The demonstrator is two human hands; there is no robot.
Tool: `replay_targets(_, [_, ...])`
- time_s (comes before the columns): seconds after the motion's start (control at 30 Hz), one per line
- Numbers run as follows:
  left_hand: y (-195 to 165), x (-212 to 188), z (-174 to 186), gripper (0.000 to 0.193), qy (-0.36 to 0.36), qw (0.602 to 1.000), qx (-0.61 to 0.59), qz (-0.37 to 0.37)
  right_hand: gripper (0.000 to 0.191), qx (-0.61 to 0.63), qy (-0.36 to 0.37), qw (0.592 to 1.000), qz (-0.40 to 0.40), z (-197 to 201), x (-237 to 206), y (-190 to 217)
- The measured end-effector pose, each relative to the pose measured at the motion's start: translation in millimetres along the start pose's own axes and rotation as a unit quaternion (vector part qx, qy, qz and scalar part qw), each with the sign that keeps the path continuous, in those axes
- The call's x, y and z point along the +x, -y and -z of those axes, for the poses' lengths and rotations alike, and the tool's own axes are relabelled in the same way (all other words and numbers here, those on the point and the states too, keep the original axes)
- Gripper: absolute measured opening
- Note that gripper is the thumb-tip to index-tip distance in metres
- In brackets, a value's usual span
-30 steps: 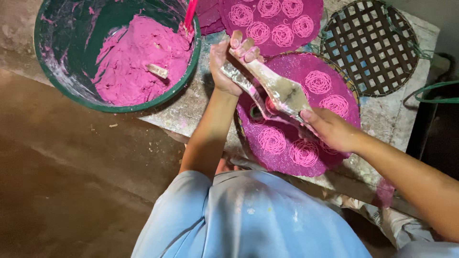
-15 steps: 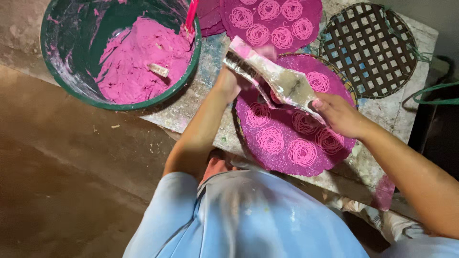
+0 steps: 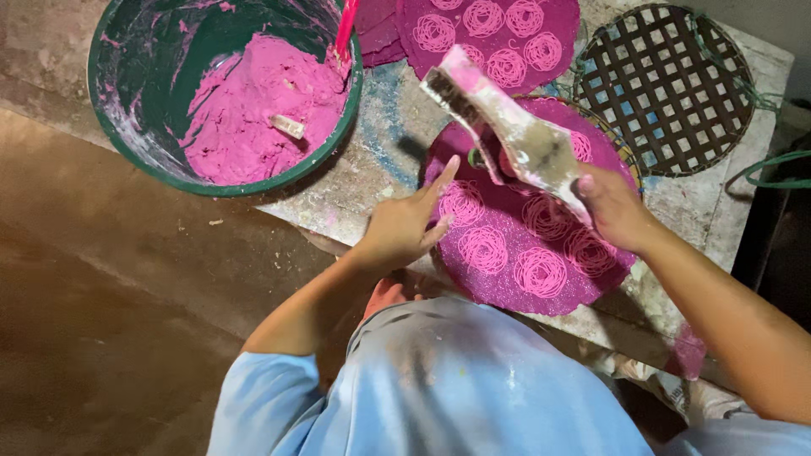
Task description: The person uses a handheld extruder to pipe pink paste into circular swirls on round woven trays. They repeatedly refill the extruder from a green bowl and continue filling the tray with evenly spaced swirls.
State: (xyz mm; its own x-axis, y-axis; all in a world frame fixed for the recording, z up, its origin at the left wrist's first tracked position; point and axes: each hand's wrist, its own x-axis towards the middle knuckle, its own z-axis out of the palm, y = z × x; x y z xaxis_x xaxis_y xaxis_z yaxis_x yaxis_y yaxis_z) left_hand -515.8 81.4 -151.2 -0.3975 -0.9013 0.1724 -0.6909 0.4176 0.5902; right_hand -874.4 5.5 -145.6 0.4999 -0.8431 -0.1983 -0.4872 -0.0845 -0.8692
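Right hand [image 3: 612, 207] grips the handle of a dough-caked press [image 3: 507, 127], held tilted above the round purple tray [image 3: 473, 287] of pink noodle coils [image 3: 541, 272]. Left hand [image 3: 405, 224], fingers spread, touches the tray's 9 o'clock edge. Green tub [image 3: 127, 135] of pink dough [image 3: 253, 110] sits at 10 o'clock; an empty woven tray [image 3: 667, 84] at 1 o'clock.

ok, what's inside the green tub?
The green tub holds a mound of pink dough on its right side, with a small pale piece lying on it and a pink handle leaning at the rim. Smeared bare wall on the left; anything under the dough is hidden.
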Motion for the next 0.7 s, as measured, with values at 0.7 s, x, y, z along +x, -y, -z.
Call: replay_targets(0.7, [62.9, 231.3, -15.5, 0.024, -0.042, 0.381, -0.908, -0.170, 0.077, -0.133, -0.020, 0.990, 0.044, 40.8, 76.4, 17.9])
